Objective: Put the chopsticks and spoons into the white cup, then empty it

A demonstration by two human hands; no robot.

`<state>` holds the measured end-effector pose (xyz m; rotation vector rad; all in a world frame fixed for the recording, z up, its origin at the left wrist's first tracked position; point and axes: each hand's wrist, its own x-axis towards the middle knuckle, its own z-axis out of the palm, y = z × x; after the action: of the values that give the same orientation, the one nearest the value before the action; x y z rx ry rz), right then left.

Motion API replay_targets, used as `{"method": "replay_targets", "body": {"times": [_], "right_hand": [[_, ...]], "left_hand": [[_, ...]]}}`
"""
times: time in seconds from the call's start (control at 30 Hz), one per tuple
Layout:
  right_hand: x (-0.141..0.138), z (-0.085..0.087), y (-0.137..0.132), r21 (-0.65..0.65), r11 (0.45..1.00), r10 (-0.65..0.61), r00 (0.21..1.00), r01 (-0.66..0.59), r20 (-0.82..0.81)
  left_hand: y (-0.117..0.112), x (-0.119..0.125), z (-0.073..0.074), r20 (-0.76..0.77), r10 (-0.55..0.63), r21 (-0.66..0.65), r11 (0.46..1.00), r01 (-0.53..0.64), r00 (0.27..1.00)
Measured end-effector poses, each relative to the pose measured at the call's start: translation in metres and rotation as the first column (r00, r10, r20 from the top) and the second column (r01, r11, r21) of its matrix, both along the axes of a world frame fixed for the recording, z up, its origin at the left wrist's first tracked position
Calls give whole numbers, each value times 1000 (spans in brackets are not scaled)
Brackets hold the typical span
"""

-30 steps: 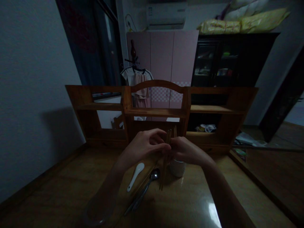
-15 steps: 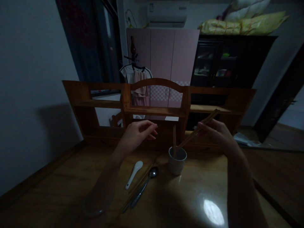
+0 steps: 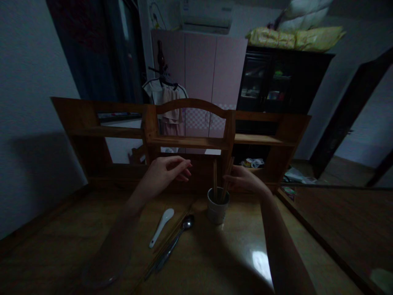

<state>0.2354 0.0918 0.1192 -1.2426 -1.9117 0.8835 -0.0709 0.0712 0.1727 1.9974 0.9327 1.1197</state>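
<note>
My right hand (image 3: 244, 180) pinches wooden chopsticks (image 3: 227, 178) whose lower ends stand inside a small white cup (image 3: 217, 207) on the wooden desk (image 3: 215, 262). Another chopstick (image 3: 215, 180) stands upright in the cup. My left hand (image 3: 166, 174) hovers above the desk to the left of the cup, fingers loosely curled and apart, holding nothing. Below it lie a white ceramic spoon (image 3: 161, 226), a metal spoon (image 3: 176, 239) and more chopsticks (image 3: 168, 239) flat on the desk.
A wooden shelf unit (image 3: 187, 141) stands along the desk's back edge. Behind it are a pink wardrobe (image 3: 211, 78), hanging clothes (image 3: 167, 102) and a dark cabinet (image 3: 276, 86). A grey wall (image 3: 27, 123) is on the left. The room is dim.
My hands parted from holding the chopsticks together. The right hand swung the chopsticks out to the right, then brought them upright into the cup. The left hand let go and stays raised.
</note>
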Motion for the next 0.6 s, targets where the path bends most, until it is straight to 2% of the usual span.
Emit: {"method": "replay_targets", "body": {"times": [0.17,0.6], "right_hand": [[2,-13,10,-34,999,-3,1000,2,-12],[6,-30,21,-99,992,74,994,-81,-77]], "left_hand": [[1,0,-2,-12,-28,-9,1000,28,1000],[1,1,-1,-65,-56,-27,998,55,996]]}}
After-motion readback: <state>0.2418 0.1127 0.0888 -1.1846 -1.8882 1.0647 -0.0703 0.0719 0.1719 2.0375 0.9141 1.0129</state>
